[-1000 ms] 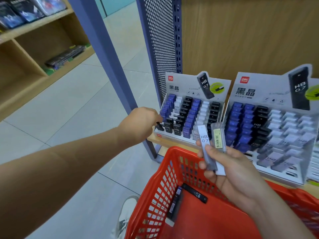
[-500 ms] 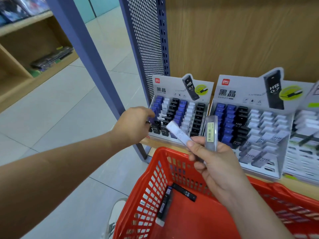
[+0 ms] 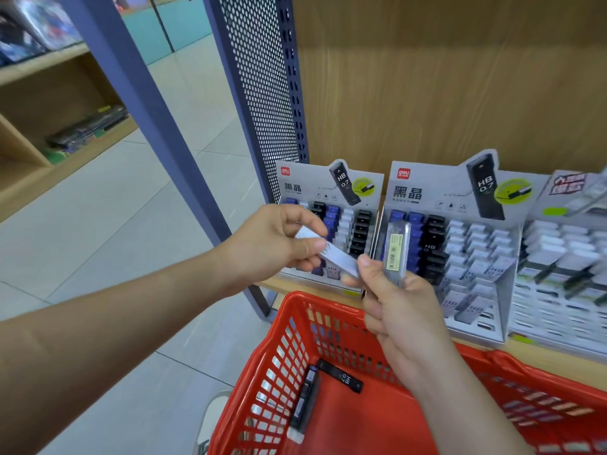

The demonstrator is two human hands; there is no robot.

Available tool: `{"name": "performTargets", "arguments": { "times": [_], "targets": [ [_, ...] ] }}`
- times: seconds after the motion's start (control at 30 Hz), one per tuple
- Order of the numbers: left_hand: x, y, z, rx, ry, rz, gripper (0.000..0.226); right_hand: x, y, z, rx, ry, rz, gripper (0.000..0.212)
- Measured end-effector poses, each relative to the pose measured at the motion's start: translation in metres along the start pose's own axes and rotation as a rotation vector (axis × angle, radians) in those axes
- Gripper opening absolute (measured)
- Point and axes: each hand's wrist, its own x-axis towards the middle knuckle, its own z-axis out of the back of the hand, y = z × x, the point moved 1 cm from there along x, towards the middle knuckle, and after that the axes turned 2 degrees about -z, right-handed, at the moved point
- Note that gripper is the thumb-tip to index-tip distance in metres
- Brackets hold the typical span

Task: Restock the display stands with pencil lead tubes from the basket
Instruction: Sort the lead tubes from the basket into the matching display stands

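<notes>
A white lead tube (image 3: 331, 254) lies slanted between both hands: my left hand (image 3: 272, 244) pinches its upper end, my right hand (image 3: 394, 307) grips its lower end. Upright in my right hand stands a clear grey tube (image 3: 395, 247) with a yellow label. Two black tubes (image 3: 341, 376) (image 3: 305, 402) lie on the floor of the red basket (image 3: 328, 421) below my hands. Behind them on the wooden shelf stand a left display stand (image 3: 328, 192) and a middle display stand (image 3: 460, 251), with rows of blue, black and white tubes.
A third display stand (image 3: 565, 257) with white tubes sits at the right edge. A blue perforated panel (image 3: 262, 93) and a slanted blue post (image 3: 147, 110) rise on the left. Wooden shelves (image 3: 49, 126) with packaged goods stand across the tiled aisle. My shoe (image 3: 213, 418) shows beside the basket.
My left hand left the left stand's front row and came right to take the upper end of the white tube, which my right hand tilted toward it. The view shifted slightly.
</notes>
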Motion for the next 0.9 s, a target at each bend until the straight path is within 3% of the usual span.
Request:
{"name": "performTargets", "arguments": {
  "times": [0.07,0.2,0.3,0.67,0.9],
  "targets": [
    [0.008,0.0,0.01,0.11,-0.106,-0.015,0.016,0.001,0.001,0.001,-0.036,-0.034,-0.013,0.019],
    [0.034,0.006,0.041,0.619,-0.313,-0.1,0.019,0.007,0.004,0.007,0.07,-0.06,-0.062,0.024],
    [0.048,0.013,0.048,0.777,-0.382,-0.131,0.017,0.009,0.003,0.009,0.035,-0.016,-0.027,0.023],
    [0.078,0.042,0.037,1.11,-0.113,-0.211,0.023,0.01,-0.011,0.004,-0.128,0.12,0.024,0.025],
    [0.085,0.045,0.041,1.202,-0.076,-0.242,0.03,0.015,-0.021,0.012,-0.101,0.108,-0.06,0.025]
  ]
}}
